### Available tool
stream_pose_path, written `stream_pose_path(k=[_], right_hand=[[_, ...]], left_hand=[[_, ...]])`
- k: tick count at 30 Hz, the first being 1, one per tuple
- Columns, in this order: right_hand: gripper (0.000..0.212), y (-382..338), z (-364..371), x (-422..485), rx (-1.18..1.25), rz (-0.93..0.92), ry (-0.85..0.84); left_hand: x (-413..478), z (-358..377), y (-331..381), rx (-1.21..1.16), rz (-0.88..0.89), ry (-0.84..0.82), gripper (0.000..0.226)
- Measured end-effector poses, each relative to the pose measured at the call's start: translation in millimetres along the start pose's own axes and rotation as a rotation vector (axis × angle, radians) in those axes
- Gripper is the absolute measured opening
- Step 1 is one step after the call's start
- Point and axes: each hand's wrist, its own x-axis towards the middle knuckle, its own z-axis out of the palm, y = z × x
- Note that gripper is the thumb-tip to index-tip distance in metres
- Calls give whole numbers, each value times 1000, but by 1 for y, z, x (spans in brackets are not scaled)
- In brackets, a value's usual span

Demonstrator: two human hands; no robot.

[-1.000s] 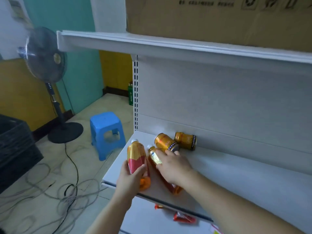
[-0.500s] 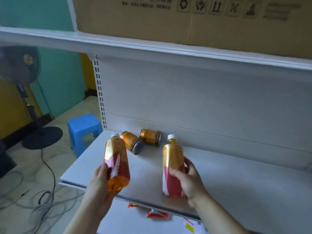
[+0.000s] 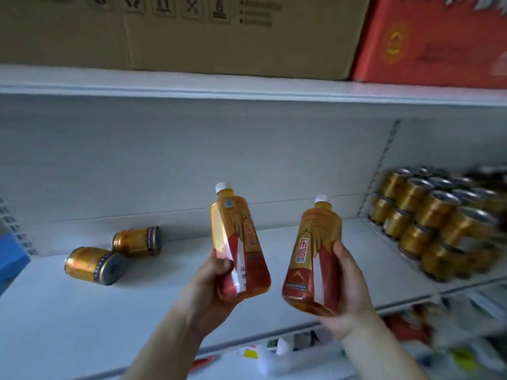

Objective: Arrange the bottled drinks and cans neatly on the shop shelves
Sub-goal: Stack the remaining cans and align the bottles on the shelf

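Lower shelf: blurred small goods [image 3: 277, 348] show under the front edge; what they are cannot be told.
Left hand [image 3: 211, 292]: grips the lower half of the left bottle [image 3: 236, 242], thumb across the front of the label, the other fingers curled round behind it.
Right hand [image 3: 348, 294]: cradles the base of the right bottle [image 3: 315, 259], thumb pressed along its side; the remaining fingers are hidden behind the bottle.
Bottles: both are amber drinks with gold and red labels and white caps, held in the air over the front of the shelf [image 3: 82, 311], caps up and leaning a little. They are just beside each other, not touching.
Loose cans: two gold cans lie on their sides at the left of the shelf, the nearer can [image 3: 90, 264] touching the farther can [image 3: 137, 241], which lies close to the back panel [image 3: 192, 160].
Stacked cans [image 3: 433, 223]: gold cans stand upright in two layers on the shelf bay to the right, well apart from the loose pair.
Left edge: a blue object [image 3: 11, 259], cut off by the frame.
Upper shelf [image 3: 247, 89]: carries a brown carton [image 3: 192, 34] and, touching it on the right, a red carton [image 3: 428, 39].
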Motion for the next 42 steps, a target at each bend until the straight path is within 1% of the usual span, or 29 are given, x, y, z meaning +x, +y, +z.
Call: stream_pose_path(k=[3,4,6,7,8,10,11,12,13,14,16,18,20,24,26,28,30,32,34,36,37,39,42], right_hand=[[80,-22,-11,-26,-23,-91,90],[78,-30,-14,-35,-42,-120,114],[60,-47,-23,-55,-59,-184,167],[56,-56,-30,-64,-60,-209,201],[63,-65,-40,-72,-54,-242,234],[97,-81,-58,-88,-48,-288,293],[102,-90,-68,-96,-44,-306,323],[98,-101,-80,-104,-44,-326,338],[90,-113,-90,-115,-45,-347,342],[81,-126,-101,-125,-41,-374,344],[64,-155,-130,-145,-43,-400,359],[56,-187,-159,-169,-70,-409,376],[54,-213,-184,-188,-84,-418,421],[56,-264,-233,-224,-127,-471,516],[57,-286,-255,-236,-169,-522,522],[52,-306,-271,-240,-239,-563,539],[50,-325,-286,-237,-302,-593,577],[54,-342,-300,-227,-351,-607,617],[55,-358,-314,-213,-389,-619,643],[45,-374,-329,-195,-419,-629,660],[41,-383,-336,-185,-430,-631,668],[40,-402,-350,-164,-460,-619,692],[47,-430,-371,-133,-531,-585,732]], left_hand=[[19,30,-17,102,-73,-117,106],[24,43,-24,127,-87,-137,97],[32,71,-40,192,-106,-160,67],[35,85,-50,233,-117,-172,58],[37,99,-60,266,-131,-181,56],[42,125,-81,315,-157,-201,57],[45,137,-93,323,-170,-208,55],[47,150,-105,325,-187,-213,50],[51,162,-119,325,-206,-209,45],[53,176,-134,327,-227,-211,44],[59,206,-170,329,-261,-229,55],[63,239,-209,319,-288,-242,62],[68,266,-244,302,-315,-242,62],[77,309,-306,301,-349,-247,70],[85,326,-329,307,-353,-266,73],[95,338,-346,331,-343,-288,75],[110,351,-362,347,-316,-266,72],[128,360,-376,387,-278,-222,67],[148,368,-387,420,-263,-194,72],[172,375,-396,448,-253,-156,83],[186,378,-401,458,-247,-146,83],[216,387,-408,480,-246,-130,72],[259,403,-418,500,-311,-88,58]])
